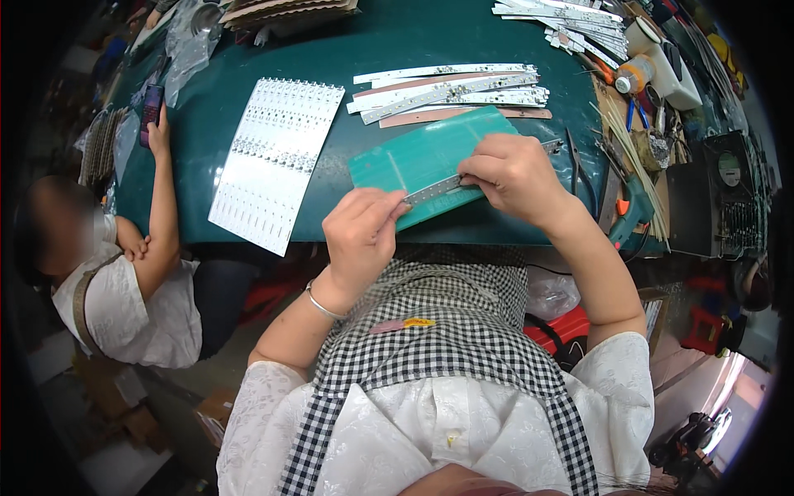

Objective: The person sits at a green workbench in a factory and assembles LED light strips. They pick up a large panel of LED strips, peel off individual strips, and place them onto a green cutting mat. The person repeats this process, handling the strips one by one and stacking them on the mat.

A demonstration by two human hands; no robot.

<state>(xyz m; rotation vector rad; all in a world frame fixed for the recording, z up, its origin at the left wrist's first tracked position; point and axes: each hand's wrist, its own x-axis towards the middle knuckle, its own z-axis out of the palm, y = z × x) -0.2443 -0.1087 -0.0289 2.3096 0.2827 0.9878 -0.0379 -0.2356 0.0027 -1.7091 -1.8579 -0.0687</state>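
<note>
A narrow circuit-board strip (pixel 433 190) dotted with small parts is stretched between my two hands, slanting up to the right. My left hand (pixel 364 234) pinches its lower left end between thumb and fingers. Further along, my right hand (pixel 514 176) is closed on the strip with thumb and fingertips, and part of it is hidden under that hand. Behind and beneath the strip lies a flat green board (pixel 389 164), tilted near the table's front edge. Left of the hands rests a large white circuit-board panel (pixel 277 165) with rows of small parts.
Loose white and brown strips (pixel 447 93) are piled behind the green board. More strips (pixel 571 25) lie far right. Pliers (pixel 585 182), a green-and-orange tool (pixel 633 213) and an orange-topped bottle (pixel 632 76) stand at right. At left a seated person holds a phone (pixel 152 112).
</note>
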